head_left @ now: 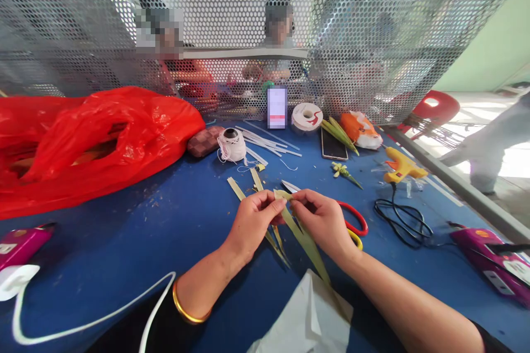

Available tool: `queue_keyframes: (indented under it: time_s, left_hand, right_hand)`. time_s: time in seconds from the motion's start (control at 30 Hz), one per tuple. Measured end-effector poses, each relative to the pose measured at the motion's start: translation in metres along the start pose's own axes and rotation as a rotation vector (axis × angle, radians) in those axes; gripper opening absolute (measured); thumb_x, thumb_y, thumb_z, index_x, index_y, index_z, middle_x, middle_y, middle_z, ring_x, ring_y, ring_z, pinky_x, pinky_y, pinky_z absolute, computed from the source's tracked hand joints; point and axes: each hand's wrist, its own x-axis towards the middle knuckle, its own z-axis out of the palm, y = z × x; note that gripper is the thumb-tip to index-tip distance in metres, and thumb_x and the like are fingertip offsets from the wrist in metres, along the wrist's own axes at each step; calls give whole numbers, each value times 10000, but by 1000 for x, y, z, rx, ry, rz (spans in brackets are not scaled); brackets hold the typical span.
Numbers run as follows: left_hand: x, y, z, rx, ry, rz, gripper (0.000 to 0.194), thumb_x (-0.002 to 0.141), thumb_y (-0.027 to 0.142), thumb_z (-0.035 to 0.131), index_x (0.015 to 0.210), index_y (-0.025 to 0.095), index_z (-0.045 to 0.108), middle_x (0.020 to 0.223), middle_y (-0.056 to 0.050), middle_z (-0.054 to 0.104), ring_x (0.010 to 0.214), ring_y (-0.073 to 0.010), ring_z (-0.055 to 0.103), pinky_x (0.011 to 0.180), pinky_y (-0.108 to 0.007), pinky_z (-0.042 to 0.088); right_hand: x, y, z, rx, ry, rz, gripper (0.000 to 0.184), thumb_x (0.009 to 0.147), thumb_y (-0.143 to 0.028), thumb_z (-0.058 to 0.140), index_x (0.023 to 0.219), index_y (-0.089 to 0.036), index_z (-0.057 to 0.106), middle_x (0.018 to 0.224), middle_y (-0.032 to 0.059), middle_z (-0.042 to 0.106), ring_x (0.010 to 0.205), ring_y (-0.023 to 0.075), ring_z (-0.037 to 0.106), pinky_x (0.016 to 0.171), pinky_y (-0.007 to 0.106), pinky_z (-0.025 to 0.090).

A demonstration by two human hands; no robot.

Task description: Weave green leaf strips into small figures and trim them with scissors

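Between my two hands a long pale-green leaf strip [308, 248] is held, its upper end folded into a small loop. My left hand [256, 220] pinches the strip's end between thumb and fingers. On the other side of the loop, my right hand [321, 218] also pinches the leaf. The strip's tail hangs down over a white paper [306, 320] near me. Other cut leaf strips [237, 190] lie under and behind my left hand. Scissors [354, 218] with red and yellow handles lie partly hidden beneath my right hand.
A red plastic bag [103, 143] fills the left. Behind my hands are a thread ball [232, 146], white strips [269, 142], a ribbon roll [307, 117], a phone [334, 143] and a small leaf flower [345, 172]. A yellow glue gun [401, 165] with its cord lies right. Perforated metal mesh [232, 5] stands behind.
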Motion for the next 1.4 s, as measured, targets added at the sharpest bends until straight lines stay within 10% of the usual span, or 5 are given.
queue_keyframes:
  time_s: [0.5,1.03,1.4]
  left_hand:
    - [-1,1,-1,49,-30,87,235,758,358,692,657,163,608,597,35,546,610,-106,531,633,-224,438]
    - [8,5,-13,137,297,319,228,789,342,663,643,190,576,567,43,560,570,-115,562,591,-219,445]
    - [11,0,-11,69,299,235,265,710,412,734,757,178,618,661,12,631,606,-125,582,596,-231,454]
  right_hand:
    - [8,7,-2,73,19,112,192,806,-330,577,770,-159,657,610,-26,567,560,119,461,525,235,360]
    - [1,-14,-10,594,-415,555,384,710,-482,740,897,-158,652,720,37,699,541,125,636,460,202,478]
    - [1,-9,-2,417,-227,378,375,685,-526,730,698,-156,670,519,-33,538,481,101,503,495,229,450]
